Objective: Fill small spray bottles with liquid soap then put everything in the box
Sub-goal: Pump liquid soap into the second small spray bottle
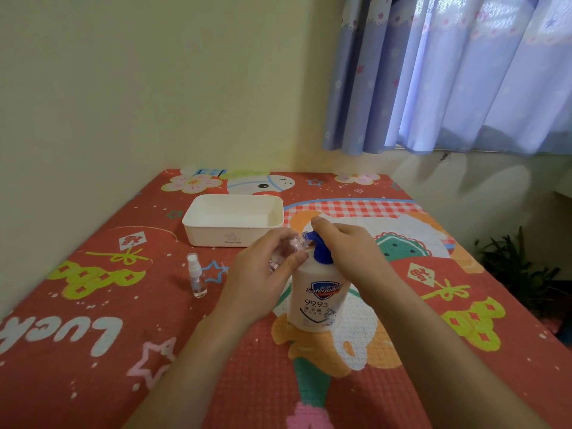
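Note:
A white liquid soap bottle with a blue pump stands upright on the red patterned mat. My left hand grips a small clear spray bottle, uncapped and tilted, its open neck right at the pump's spout. My right hand lies over the pump head with its fingers curled around it. A second small clear spray bottle with a white sprayer top stands upright on the mat to the left. The white box sits open behind the hands; its inside looks bare.
The mat reaches a yellow wall on the left and at the back. A blue curtain hangs at the back right. Beyond the mat's right edge a green plant stands lower down.

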